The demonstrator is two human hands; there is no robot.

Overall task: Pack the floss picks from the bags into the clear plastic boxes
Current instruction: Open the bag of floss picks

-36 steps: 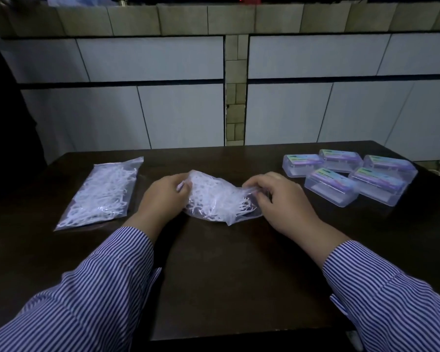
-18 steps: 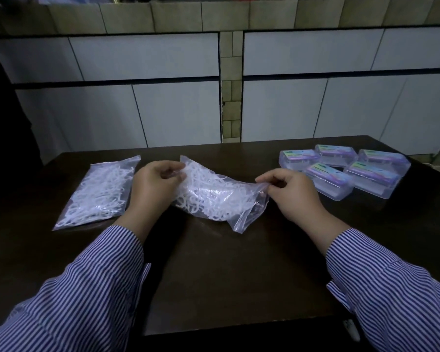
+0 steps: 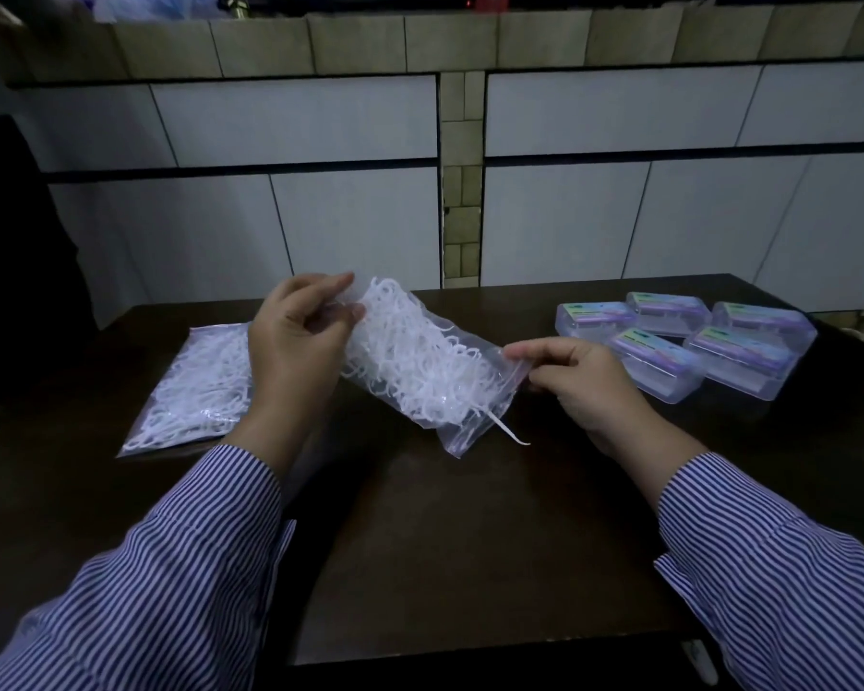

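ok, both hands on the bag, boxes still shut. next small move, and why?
Probably tip the bag further so picks slide out onto the table. Left hand holds the raised end, right hand pinches the lower mouth, and one pick already pokes out.

Dark brown surface (image 3: 420,541), white tiled wall (image 3: 320,127) behind it, tan tile ledge (image 3: 360,44) up top, dark chair (image 3: 16,271) far left.

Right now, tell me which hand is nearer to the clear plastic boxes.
Right. The right hand pinches the bag's near corner just beside the clear plastic boxes, not touching them. The left hand grips the bag's far end, across the bag from them.
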